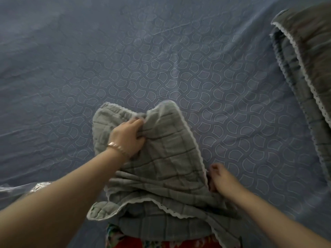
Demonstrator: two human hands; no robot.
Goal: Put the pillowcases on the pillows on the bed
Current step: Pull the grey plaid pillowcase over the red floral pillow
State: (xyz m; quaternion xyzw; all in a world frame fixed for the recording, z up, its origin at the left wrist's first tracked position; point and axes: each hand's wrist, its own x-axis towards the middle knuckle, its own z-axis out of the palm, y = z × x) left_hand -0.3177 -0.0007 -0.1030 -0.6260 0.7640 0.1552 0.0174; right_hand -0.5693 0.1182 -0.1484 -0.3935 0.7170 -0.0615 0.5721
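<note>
Grey checked pillowcase (161, 158) lies bunched at the bed (179, 59) near edge; left hand (128, 136) clutches its fabric, while right hand (220, 178) curls against its lace edge, grip unclear.

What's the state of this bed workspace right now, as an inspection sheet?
Surface: blue patterned bedsheet, wrinkled.
Job's things: grey checked pillowcase with white lace trim, bunched at the near edge; second grey lace-trimmed piece at the far right, pillow or case unclear.
Clutter: red floral fabric at the bottom edge, partly covered by the pillowcase.
Hands: left hand grips the pillowcase's upper part; right hand at its lace edge, grip unclear.
Cables: nothing seen.
Surroundings: nothing seen beyond the bed.
</note>
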